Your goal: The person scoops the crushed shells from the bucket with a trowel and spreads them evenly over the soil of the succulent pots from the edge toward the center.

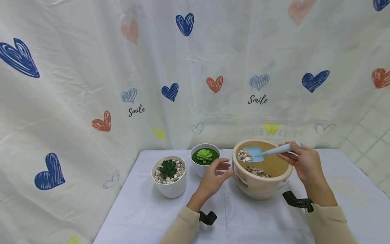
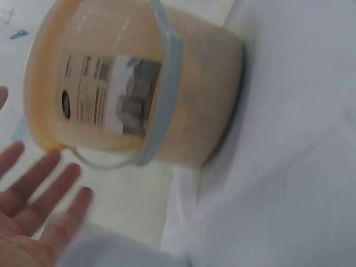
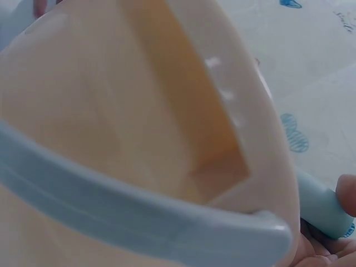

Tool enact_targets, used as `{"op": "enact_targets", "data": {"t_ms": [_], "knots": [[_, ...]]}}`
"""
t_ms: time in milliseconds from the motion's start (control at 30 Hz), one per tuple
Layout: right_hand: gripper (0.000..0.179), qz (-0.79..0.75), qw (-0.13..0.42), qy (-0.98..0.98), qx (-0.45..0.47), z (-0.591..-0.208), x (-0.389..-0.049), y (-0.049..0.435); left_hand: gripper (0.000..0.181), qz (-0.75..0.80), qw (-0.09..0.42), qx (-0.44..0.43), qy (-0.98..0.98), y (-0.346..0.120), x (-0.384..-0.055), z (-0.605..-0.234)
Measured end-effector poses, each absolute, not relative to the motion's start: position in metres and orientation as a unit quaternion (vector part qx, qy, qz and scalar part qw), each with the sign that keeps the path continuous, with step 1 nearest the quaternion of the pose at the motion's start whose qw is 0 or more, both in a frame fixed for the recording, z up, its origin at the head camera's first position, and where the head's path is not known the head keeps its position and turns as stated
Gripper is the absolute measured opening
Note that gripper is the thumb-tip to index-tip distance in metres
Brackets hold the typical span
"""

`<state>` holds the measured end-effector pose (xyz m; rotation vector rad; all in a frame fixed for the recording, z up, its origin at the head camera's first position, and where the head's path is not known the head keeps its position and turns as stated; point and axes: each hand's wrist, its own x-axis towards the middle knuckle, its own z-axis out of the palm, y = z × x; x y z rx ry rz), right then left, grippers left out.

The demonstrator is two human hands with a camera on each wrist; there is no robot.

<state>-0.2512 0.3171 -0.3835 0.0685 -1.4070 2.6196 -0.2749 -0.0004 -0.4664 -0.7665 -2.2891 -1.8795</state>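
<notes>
My right hand (image 1: 306, 164) grips a light blue toy shovel (image 1: 278, 149) by its handle. The shovel's blade is tilted over the beige bucket (image 1: 259, 191) and carries pale pebbles (image 1: 244, 155). More pebbles (image 1: 257, 171) lie at the bottom of that bucket. In the right wrist view the bucket's wall hides the blade, and just the handle's end (image 3: 322, 206) shows. My left hand (image 1: 213, 176), fingers spread, is beside the bucket's left rim and holds nothing. A blue-grey bail handle (image 2: 167, 83) hangs down the bucket's side, across its printed label (image 2: 108, 94).
Left of the bucket, a white pot (image 1: 171, 189) holds a dark green succulent (image 1: 167, 168) among pebbles. Behind my left hand is another white pot (image 1: 198, 168) with a bright green succulent (image 1: 204, 155). A heart-print curtain (image 1: 195, 67) hangs behind the white-covered table (image 1: 137, 210).
</notes>
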Motion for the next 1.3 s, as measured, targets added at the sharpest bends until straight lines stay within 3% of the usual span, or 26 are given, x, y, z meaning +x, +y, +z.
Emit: {"op": "enact_targets", "data": {"t_ms": [167,267,367,567,833,1000,1300], "knots": [[0.018,0.885,0.090,-0.457,0.023,-0.384,-0.251,0.318,0.013,-0.561,0.230,-0.264,-0.750,-0.021,-0.278,-0.469],[0.019,0.887,0.094,-0.453,0.023,-0.384,-0.250,0.317,0.016,-0.513,0.324,-0.258,-0.752,-0.030,-0.283,-0.471],[0.019,0.890,0.094,-0.445,0.023,-0.383,-0.248,0.318,0.032,-0.465,0.370,-0.242,-0.767,-0.036,-0.288,-0.474],[0.022,0.903,0.092,-0.419,0.036,-0.383,-0.246,0.319,0.077,-0.421,0.352,-0.190,-0.814,-0.045,-0.296,-0.481],[0.020,0.917,0.078,-0.388,0.052,-0.373,-0.247,0.310,0.120,-0.493,0.236,-0.109,-0.830,-0.049,-0.305,-0.493],[0.019,0.904,0.084,-0.419,0.028,-0.365,-0.251,0.296,0.132,-0.533,0.188,-0.065,-0.823,-0.047,-0.312,-0.497],[0.019,0.882,0.090,-0.463,0.021,-0.360,-0.260,0.269,0.132,-0.570,0.184,-0.047,-0.800,-0.046,-0.323,-0.500]]}}
